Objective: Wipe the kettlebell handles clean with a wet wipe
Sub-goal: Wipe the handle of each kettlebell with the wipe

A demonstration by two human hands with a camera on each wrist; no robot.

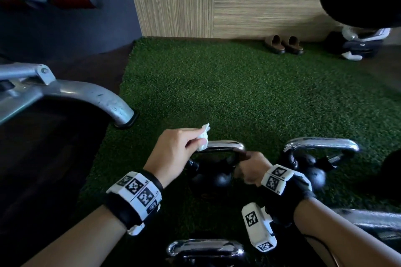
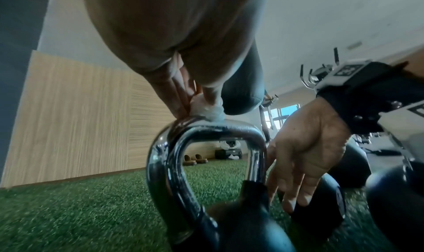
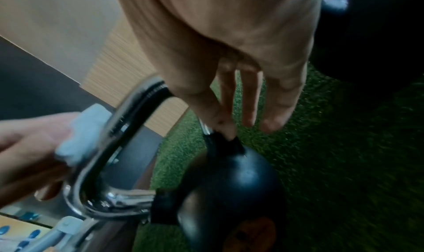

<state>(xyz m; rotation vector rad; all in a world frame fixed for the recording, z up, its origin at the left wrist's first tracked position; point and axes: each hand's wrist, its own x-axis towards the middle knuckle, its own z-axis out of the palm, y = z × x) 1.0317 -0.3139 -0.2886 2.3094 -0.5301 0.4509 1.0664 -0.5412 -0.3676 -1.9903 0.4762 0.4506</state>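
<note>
Left hand pinches the wet wipe on the kettlebell handle; right hand, fingers straight, steadies its right post. Best wrap the wipe around.

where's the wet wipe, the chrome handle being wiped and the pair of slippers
wet wipe (image 1: 203, 139), head view, crumpled middle beside the thumb
chrome handle (image 1: 225, 145), head view, bare top bar right of the wipe
pair of slippers (image 1: 275, 44), head view, upper of the left slipper
</note>
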